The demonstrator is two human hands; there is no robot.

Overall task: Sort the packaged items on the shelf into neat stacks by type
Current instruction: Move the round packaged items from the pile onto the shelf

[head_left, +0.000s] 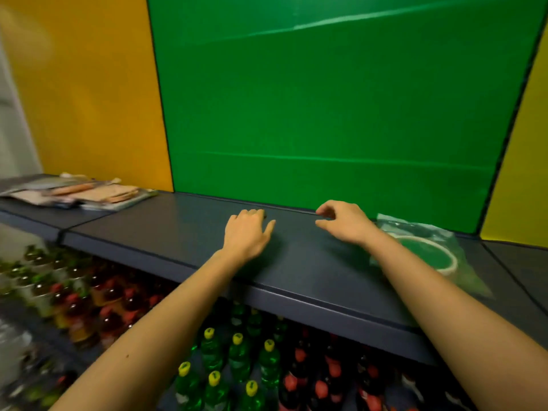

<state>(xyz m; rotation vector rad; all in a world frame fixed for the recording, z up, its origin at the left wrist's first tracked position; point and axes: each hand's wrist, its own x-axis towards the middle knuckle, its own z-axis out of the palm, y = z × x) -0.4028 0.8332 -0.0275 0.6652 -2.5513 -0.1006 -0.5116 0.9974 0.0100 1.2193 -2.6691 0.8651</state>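
- Grey-blue shelf runs below a green panel.
- Flat packets lie piled at its far left.
- Clear bag holding a green-white ring lies right.
- Left hand rests mid-shelf, fingers loosely bent, empty.
- Right hand nearby, fingers loosely curled, empty.

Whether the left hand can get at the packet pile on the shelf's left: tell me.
Probably yes: only bare shelf lies between the left hand and the packet pile, though it is a long sideways reach.
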